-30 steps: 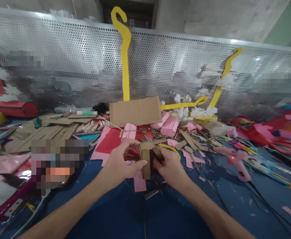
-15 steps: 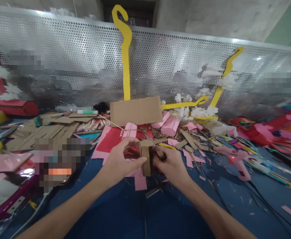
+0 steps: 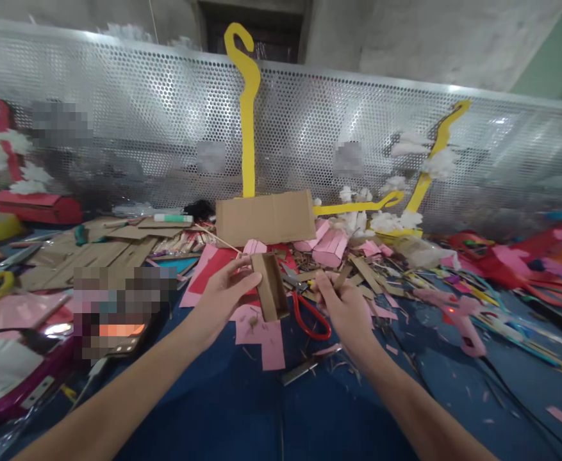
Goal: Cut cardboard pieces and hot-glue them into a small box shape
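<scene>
My feed | left hand (image 3: 225,291) clamped on small cardboard box (image 3: 266,288), tilted over pink paper (image 3: 272,356), open side probably turned for access | right hand (image 3: 345,306) pinching cardboard strip (image 3: 342,276) | red-handled scissors (image 3: 298,312) between hands, seemingly for reach

Narrow brown cardboard box (image 3: 264,289), hollow side exposed, tilted; small cardboard strip (image 3: 342,276) held apart, rightward.

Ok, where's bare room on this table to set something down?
The blue tabletop is mostly bare between your forearms, nearer you than the pink paper. Less room lies between your right forearm and the pink glue gun. Cardboard scraps crowd beyond your right hand.
</scene>
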Action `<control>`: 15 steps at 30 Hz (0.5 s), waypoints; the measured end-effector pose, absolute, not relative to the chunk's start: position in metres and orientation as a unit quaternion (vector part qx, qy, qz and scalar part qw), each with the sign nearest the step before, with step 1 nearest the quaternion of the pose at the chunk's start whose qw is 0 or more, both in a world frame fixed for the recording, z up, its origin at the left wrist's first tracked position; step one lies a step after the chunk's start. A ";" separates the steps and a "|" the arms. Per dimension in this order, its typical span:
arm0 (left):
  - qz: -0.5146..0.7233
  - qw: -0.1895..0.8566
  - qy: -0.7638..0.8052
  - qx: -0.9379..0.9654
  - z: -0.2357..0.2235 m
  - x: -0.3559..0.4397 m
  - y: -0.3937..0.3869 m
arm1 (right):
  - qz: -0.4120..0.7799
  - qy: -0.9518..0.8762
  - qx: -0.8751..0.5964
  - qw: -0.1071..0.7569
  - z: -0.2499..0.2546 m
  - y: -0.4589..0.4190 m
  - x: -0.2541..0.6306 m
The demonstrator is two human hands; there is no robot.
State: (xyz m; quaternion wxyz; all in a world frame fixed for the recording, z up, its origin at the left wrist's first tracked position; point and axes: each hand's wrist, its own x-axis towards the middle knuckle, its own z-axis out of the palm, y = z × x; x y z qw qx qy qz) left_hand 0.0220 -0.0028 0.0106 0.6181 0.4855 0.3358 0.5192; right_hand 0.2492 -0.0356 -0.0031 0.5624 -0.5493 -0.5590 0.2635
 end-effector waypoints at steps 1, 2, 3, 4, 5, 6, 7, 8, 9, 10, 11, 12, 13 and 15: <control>0.520 0.636 0.332 0.463 0.011 0.022 -0.003 | 0.270 -0.551 -0.546 0.571 -0.004 -0.035 0.250; 0.519 0.650 0.332 0.445 0.011 0.022 -0.003 | 0.279 -0.544 -0.540 0.578 -0.005 -0.034 0.250; 0.517 0.659 0.335 0.431 0.012 0.023 -0.004 | 0.294 -0.536 -0.531 0.587 -0.005 -0.034 0.250; 0.514 0.665 0.340 0.422 0.012 0.023 -0.004 | 0.318 -0.523 -0.519 0.597 -0.005 -0.034 0.249; 0.510 0.669 0.346 0.417 0.013 0.023 -0.005 | 0.350 -0.503 -0.504 0.609 -0.004 -0.034 0.247; 0.506 0.670 0.352 0.413 0.013 0.024 -0.005 | 0.386 -0.478 -0.487 0.621 -0.003 -0.034 0.245; 0.503 0.672 0.357 0.410 0.013 0.024 -0.005 | 0.421 -0.452 -0.469 0.631 -0.002 -0.035 0.242; 0.500 0.673 0.361 0.408 0.013 0.024 -0.005 | 0.450 -0.433 -0.451 0.638 -0.002 -0.035 0.240; 0.499 0.674 0.362 0.407 0.012 0.023 -0.005 | 0.472 -0.425 -0.434 0.639 -0.001 -0.036 0.238; 0.498 0.674 0.364 0.406 0.012 0.023 -0.005 | 0.485 -0.432 -0.421 0.634 -0.001 -0.036 0.237; 0.497 0.674 0.364 0.407 0.011 0.022 -0.005 | 0.488 -0.453 -0.412 0.623 -0.001 -0.037 0.236; 0.495 0.674 0.366 0.409 0.010 0.022 -0.005 | 0.481 -0.480 -0.410 0.608 -0.001 -0.038 0.235; 0.491 0.673 0.366 0.414 0.009 0.022 -0.005 | 0.467 -0.510 -0.416 0.591 -0.001 -0.040 0.235; 0.482 0.672 0.365 0.428 0.009 0.023 -0.006 | 0.439 -0.553 -0.441 0.555 0.000 -0.043 0.236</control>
